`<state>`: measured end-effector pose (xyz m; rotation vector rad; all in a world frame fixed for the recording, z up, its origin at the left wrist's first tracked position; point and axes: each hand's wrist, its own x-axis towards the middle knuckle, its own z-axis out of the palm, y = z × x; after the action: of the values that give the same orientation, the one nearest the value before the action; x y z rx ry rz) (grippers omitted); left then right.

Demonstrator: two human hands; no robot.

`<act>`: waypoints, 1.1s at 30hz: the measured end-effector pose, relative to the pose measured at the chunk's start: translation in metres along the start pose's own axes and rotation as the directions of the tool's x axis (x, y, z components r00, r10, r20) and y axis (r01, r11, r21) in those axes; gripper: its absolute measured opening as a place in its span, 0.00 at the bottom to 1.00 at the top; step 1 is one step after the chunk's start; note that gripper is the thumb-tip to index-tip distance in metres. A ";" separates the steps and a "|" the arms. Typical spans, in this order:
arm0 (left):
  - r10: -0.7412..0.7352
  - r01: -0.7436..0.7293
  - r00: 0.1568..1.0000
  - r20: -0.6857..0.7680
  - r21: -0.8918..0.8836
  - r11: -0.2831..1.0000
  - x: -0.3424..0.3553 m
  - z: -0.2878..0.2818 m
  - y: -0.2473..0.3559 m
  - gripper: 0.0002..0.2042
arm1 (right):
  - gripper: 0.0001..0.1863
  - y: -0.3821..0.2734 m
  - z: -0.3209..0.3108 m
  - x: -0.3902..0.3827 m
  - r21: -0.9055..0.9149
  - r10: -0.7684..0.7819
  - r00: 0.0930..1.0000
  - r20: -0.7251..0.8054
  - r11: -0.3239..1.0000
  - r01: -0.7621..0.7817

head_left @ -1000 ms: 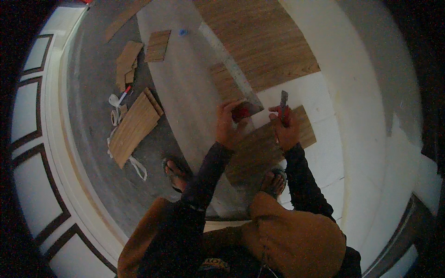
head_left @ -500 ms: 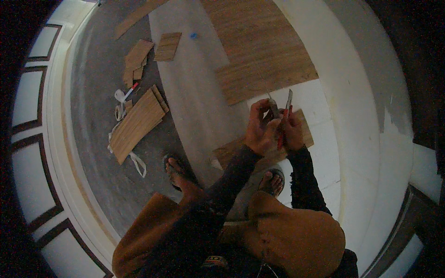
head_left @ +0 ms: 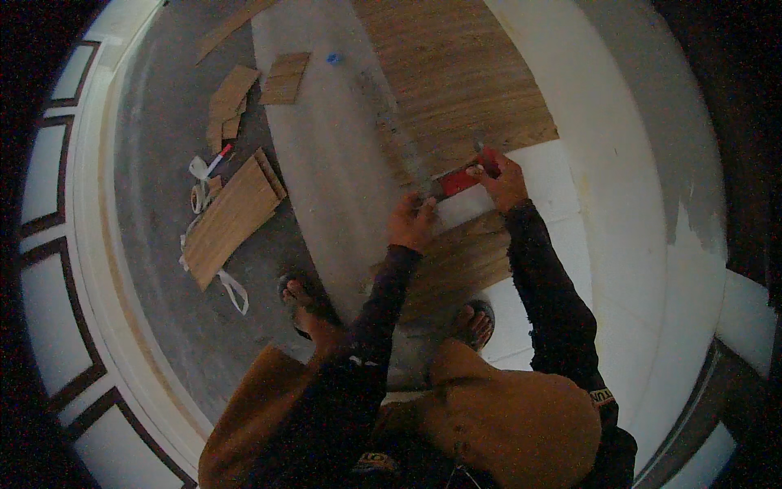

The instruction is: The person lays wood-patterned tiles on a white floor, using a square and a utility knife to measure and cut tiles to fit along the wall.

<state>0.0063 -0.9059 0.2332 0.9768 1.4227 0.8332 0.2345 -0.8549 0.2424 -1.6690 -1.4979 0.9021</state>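
Observation:
My right hand [head_left: 505, 181] is closed around a red-handled utility knife [head_left: 489, 155], its grey blade pointing up and away from me. My left hand [head_left: 413, 222] has its fingers curled at the grey end of a flat red-and-grey tool [head_left: 458, 181], whose kind is too blurred to name. That tool spans the gap between my hands, its red end by my right fingertips. Below them a loose wood-look plank [head_left: 460, 253] lies on the floor near my right foot. Beyond is a stretch of laid wood-look flooring [head_left: 456, 73].
A pale underlay strip [head_left: 326, 163] runs along the floor to my left. On the grey floor lie a stack of planks [head_left: 232, 220], plank offcuts [head_left: 232, 98], a tape roll [head_left: 198, 198] and a red-and-white marker [head_left: 220, 159]. A white wall [head_left: 643, 269] borders the right side.
My hands have moved apart: the left toward me and leftward, the right slightly away from me. The red-and-grey tool now stretches between them, and more of the loose plank shows.

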 end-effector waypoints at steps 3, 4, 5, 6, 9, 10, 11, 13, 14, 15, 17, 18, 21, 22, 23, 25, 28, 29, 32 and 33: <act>0.014 0.002 0.996 -0.092 0.171 0.985 0.010 -0.016 -0.011 0.25 | 0.23 0.002 0.022 0.003 -0.050 0.064 0.994 0.088 0.997 -0.059; 0.068 -0.039 0.995 -0.070 0.346 0.938 0.013 -0.021 -0.012 0.26 | 0.23 0.003 0.027 0.002 -0.048 0.069 0.993 0.092 0.997 -0.065; 0.062 -0.034 0.996 -0.070 0.348 0.937 0.013 -0.020 -0.015 0.26 | 0.24 0.003 0.030 -0.001 -0.046 0.033 0.998 0.050 0.998 -0.031; 0.110 -0.050 0.983 -0.144 0.371 0.927 0.010 -0.016 -0.013 0.27 | 0.24 0.003 0.032 -0.003 -0.049 0.001 1.000 0.008 0.999 0.000; 0.122 -0.025 0.971 -0.204 0.421 0.906 0.006 -0.016 -0.005 0.28 | 0.24 0.003 0.034 -0.006 -0.151 -0.130 0.991 -0.020 0.981 0.125; 0.089 0.009 0.976 -0.197 0.447 0.895 0.006 -0.018 0.001 0.29 | 0.24 0.005 0.034 -0.008 -0.152 -0.123 0.992 -0.019 0.981 0.119; 0.082 0.012 0.978 -0.193 0.447 0.895 0.007 -0.020 0.007 0.29 | 0.25 0.008 0.034 -0.009 -0.185 -0.123 0.992 -0.016 0.976 0.118; -0.104 0.180 0.982 -0.157 0.630 0.756 0.008 -0.031 0.027 0.29 | 0.25 0.009 0.033 -0.011 -0.214 -0.122 0.992 -0.010 0.970 0.117; -0.108 0.184 0.982 -0.158 0.632 0.753 0.010 -0.040 0.021 0.29 | 0.25 0.010 0.032 -0.013 -0.204 -0.142 0.990 0.016 0.968 0.143; 0.086 -0.002 0.992 -0.089 0.688 0.725 0.012 -0.048 0.016 0.31 | 0.24 0.010 0.032 -0.014 -0.193 -0.163 0.986 0.042 0.967 0.168; 0.268 -0.177 0.963 -0.008 0.732 0.658 0.016 -0.061 0.006 0.32 | 0.24 0.010 0.035 -0.019 -0.177 -0.165 0.984 0.061 0.969 0.173; 0.376 -0.298 0.922 0.087 0.781 0.549 0.018 -0.062 0.009 0.34 | 0.23 0.012 0.034 -0.022 -0.170 -0.169 0.983 0.075 0.969 0.180; 0.461 -0.419 0.862 0.213 0.810 0.411 0.028 -0.062 0.006 0.36 | 0.21 0.011 0.040 -0.029 -0.311 -0.196 0.980 0.024 0.930 0.194; 0.458 -0.433 0.858 0.235 0.811 0.395 0.031 -0.064 0.006 0.37 | 0.21 0.009 0.042 -0.028 -0.305 -0.195 0.980 0.027 0.932 0.194; 0.453 -0.427 0.860 0.233 0.815 0.392 0.033 -0.067 0.005 0.37 | 0.20 0.006 0.044 -0.027 -0.318 -0.170 0.985 0.023 0.933 0.169; 0.424 -0.401 0.875 0.234 0.841 0.363 0.037 -0.068 0.003 0.36 | 0.19 -0.003 0.043 -0.027 -0.335 -0.137 0.990 0.021 0.932 0.136; 0.415 -0.439 0.869 0.271 0.809 0.391 0.044 -0.075 0.001 0.36 | 0.19 -0.009 0.041 -0.028 -0.332 -0.060 0.996 0.063 0.940 0.078; 0.412 -0.438 0.870 0.272 0.809 0.391 0.045 -0.076 0.000 0.36 | 0.19 -0.008 0.042 -0.028 -0.308 -0.012 0.998 0.067 0.951 0.033; 0.424 -0.461 0.856 0.295 0.807 0.369 0.047 -0.073 0.000 0.35 | 0.19 -0.008 0.042 -0.029 -0.290 0.010 0.999 0.043 0.957 0.003; 0.433 -0.458 0.854 0.288 0.811 0.364 0.046 -0.071 0.000 0.35 | 0.19 -0.010 0.042 -0.029 -0.296 -0.016 1.000 0.012 0.955 0.019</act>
<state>-0.0642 -0.8603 0.2210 2.2532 1.5763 0.4028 0.1909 -0.8808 0.2311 -1.8601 -1.7187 0.7013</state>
